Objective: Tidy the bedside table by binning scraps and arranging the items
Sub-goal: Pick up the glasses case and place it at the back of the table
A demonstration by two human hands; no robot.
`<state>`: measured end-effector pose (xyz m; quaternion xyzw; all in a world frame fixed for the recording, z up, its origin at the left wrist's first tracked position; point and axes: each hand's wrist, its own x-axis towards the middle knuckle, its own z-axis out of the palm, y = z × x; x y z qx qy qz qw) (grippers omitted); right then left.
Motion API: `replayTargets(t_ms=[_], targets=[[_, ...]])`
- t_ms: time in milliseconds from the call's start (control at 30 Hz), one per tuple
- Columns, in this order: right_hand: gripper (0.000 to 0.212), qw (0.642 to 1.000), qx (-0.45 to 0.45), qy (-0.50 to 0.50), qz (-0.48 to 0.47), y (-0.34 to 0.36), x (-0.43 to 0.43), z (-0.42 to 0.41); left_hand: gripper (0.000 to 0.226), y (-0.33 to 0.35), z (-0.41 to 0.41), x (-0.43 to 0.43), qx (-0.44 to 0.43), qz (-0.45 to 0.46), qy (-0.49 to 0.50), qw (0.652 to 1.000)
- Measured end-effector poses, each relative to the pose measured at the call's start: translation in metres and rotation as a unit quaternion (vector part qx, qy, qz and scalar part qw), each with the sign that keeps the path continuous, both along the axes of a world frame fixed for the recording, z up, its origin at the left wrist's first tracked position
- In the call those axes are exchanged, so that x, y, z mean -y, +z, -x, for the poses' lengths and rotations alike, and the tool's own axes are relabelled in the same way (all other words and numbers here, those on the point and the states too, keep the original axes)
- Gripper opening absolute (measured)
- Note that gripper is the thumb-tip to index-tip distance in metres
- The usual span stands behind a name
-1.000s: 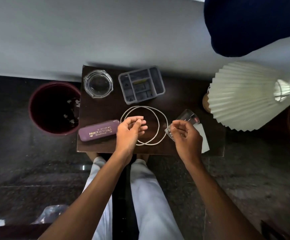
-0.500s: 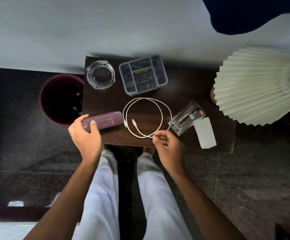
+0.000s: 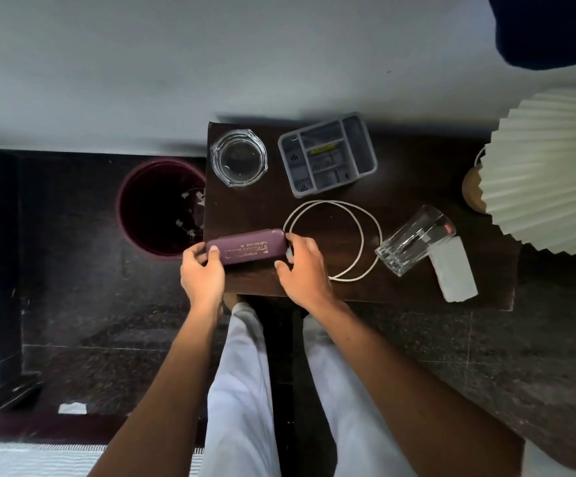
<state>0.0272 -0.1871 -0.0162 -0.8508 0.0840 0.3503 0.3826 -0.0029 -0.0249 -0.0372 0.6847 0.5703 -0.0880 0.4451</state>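
Bare tabletop beyond purple case

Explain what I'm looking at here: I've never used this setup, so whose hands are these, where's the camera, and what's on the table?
There is no machine: a person works bare-handed, filmed by a head-worn camera looking down past their legs. The left hand and right hand grip the two ends of a purple glasses case at the near left of the dark bedside table. Also on it: a glass ashtray, a grey organiser tray, a looped white cable, a drinking glass lying on its side, a white pad and a pleated lamp. A bin holding scraps stands left.
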Motion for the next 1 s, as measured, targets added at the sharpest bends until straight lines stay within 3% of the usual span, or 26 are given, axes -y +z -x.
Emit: replayTargets(t_ms=[200, 367, 533, 600, 667, 833, 1000], targets=[[0.048, 0.999, 0.018, -0.044, 0.013, 0.0, -0.008, 0.005, 0.03, -0.005, 0.004, -0.008, 0.034, 0.057, 0.028, 0.997], [0.042, 0.986, 0.022, -0.166, -0.016, 0.017, -0.008, 0.002, 0.023, 0.02, 0.005, 0.002, 0.092, 0.106, 0.07, 0.988], [0.031, 0.941, 0.09, -0.322, -0.058, 0.043, 0.024, -0.008, 0.017, 0.06, -0.003, 0.046, 0.161, 0.198, 0.034, 0.966], [0.038, 0.918, 0.101, -0.379, -0.056, 0.05, 0.044, -0.014, 0.018, 0.07, -0.011, 0.074, 0.175, 0.226, 0.026, 0.958], [0.047, 0.899, 0.097, -0.425, -0.046, 0.055, 0.066, -0.022, 0.017, 0.075, -0.022, 0.103, 0.174, 0.255, 0.026, 0.951], [0.03, 0.851, 0.092, -0.517, -0.029, 0.059, 0.111, -0.042, 0.024, 0.07, -0.05, 0.161, 0.156, 0.321, 0.048, 0.933], [0.041, 0.811, 0.113, -0.574, -0.009, 0.054, 0.126, -0.062, 0.028, 0.054, -0.075, 0.188, 0.129, 0.344, 0.076, 0.927]])
